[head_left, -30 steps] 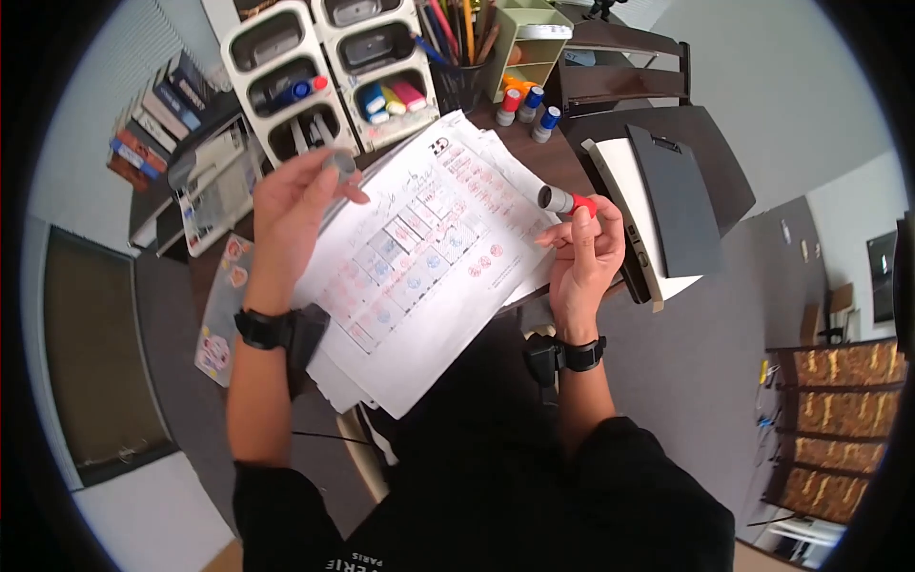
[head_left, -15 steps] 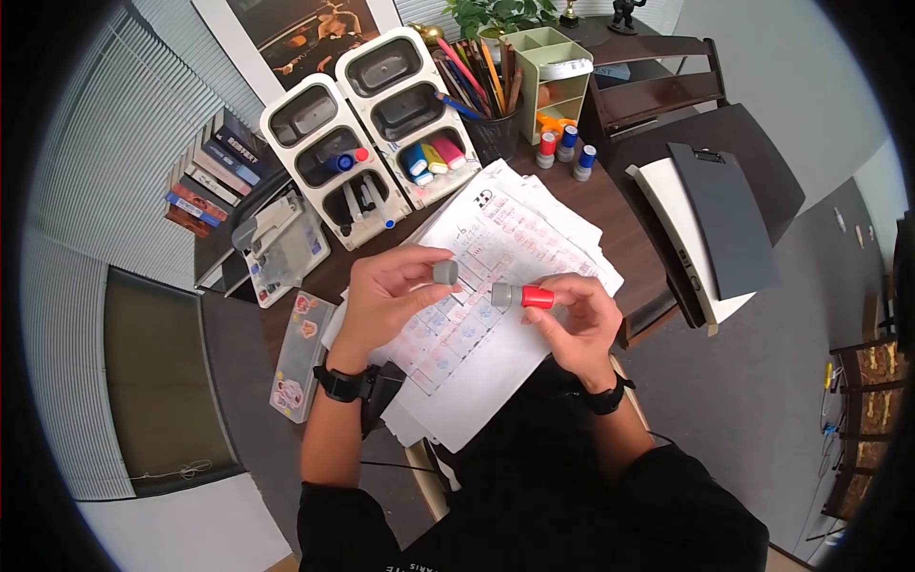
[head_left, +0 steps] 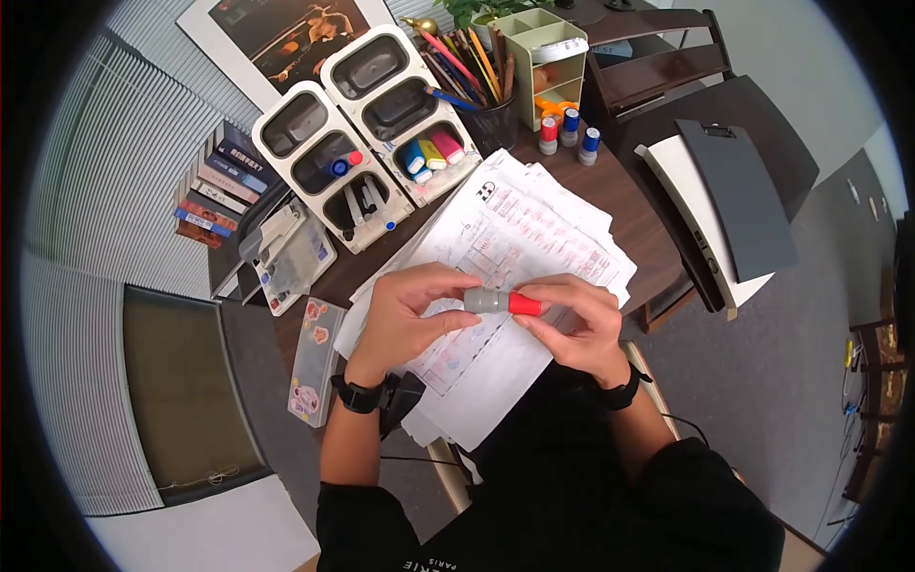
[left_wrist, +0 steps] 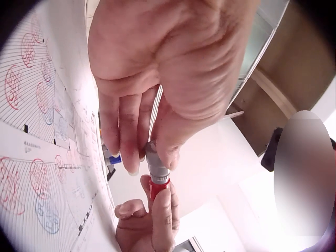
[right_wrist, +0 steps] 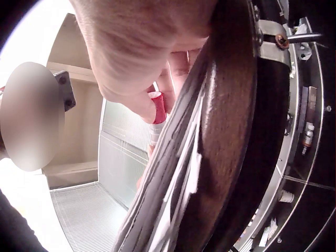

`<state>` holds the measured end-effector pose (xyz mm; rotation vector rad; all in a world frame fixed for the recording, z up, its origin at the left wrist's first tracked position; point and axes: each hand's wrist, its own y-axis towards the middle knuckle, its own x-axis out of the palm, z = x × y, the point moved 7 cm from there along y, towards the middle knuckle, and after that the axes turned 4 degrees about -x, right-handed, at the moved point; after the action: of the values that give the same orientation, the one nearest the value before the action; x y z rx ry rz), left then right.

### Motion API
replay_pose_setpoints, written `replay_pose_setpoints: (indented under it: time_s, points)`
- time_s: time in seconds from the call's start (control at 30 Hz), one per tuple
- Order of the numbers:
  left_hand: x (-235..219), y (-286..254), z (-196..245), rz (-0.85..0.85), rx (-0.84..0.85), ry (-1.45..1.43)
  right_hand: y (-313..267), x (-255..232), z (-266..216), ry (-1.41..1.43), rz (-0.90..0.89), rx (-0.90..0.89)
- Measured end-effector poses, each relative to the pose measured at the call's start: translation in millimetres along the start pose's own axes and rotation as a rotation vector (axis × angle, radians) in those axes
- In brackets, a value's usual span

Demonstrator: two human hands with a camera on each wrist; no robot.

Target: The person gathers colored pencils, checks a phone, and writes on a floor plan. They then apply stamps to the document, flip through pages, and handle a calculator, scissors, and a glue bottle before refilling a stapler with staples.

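Observation:
A small stamp [head_left: 524, 303] with a red handle and grey body lies level between my two hands, over the printed sheets [head_left: 477, 410]. My right hand [head_left: 583, 329] pinches its red end between thumb and fingers. From the other side, my left hand [head_left: 405, 319] pinches the grey cap [left_wrist: 153, 152], which sits against the stamp's grey body in one line with it. In the right wrist view the red handle [right_wrist: 157, 107] shows by the thumb. Red and blue round stamp prints [left_wrist: 39, 176] cover the top sheet.
Two blue-topped stamps [head_left: 590, 146] and a red-topped one [head_left: 549, 135] stand at the back. Behind the sheets is a white compartment organizer [head_left: 319, 200] with pens and highlighters, beside a pencil cup [head_left: 496, 124]. A dark clipboard [head_left: 739, 200] lies at the right, a stickered case [head_left: 315, 362] at the left.
Both hands have come together from far apart. The grey cap in my left hand, apart from the stamp before, now meets the end of the stamp's grey body.

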<state>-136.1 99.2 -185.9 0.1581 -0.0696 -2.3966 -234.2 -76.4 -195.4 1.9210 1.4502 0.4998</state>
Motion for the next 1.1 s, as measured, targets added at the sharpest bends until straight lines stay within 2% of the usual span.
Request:
replay_pose_setpoints:
  time_s: [0.07,0.2,0.37,0.5,0.7,0.77,0.8,0.87,0.9,0.97,1.1]
  points:
    - [0.4,0.7,2.9,-0.013,0.039,0.078,1.3,0.9,-1.5,-0.016,-0.002,-0.024]
    - [3.8,1.0,1.2,-0.018,0.040,0.027,1.5,2.7,-2.2,-0.031,-0.023,-0.010]
    - [5.9,0.1,2.3,-0.020,0.079,0.168,0.9,6.3,-5.4,-0.081,-0.051,-0.107]
    - [6.5,-0.4,1.2,-0.011,0.067,0.195,1.7,6.3,-6.9,-0.097,-0.073,-0.118]
    - [5.2,-0.5,11.4,0.010,0.140,0.160,-0.2,6.1,-3.4,-0.060,-0.110,-0.007]
    - [-6.5,-3.0,16.2,0.099,0.191,0.151,-1.9,-3.3,-2.8,0.019,0.061,0.050]
    - [-9.0,-3.4,18.0,0.093,0.195,0.152,-5.0,-4.8,-1.7,0.015,0.066,0.047]
    - [-33.9,-10.0,22.3,0.331,0.200,0.019,-14.9,-18.4,7.2,0.125,0.235,0.075]
    - [-43.4,-11.7,28.7,0.396,0.251,0.056,-16.3,-19.3,6.3,0.139,0.231,0.068]
    - [-64.8,-19.4,40.8,0.535,0.431,0.294,-24.2,-23.3,18.3,0.133,0.315,0.238]
    - [-94.6,-26.7,37.9,0.636,0.397,0.344,-21.0,-22.0,18.3,0.133,0.303,0.230]
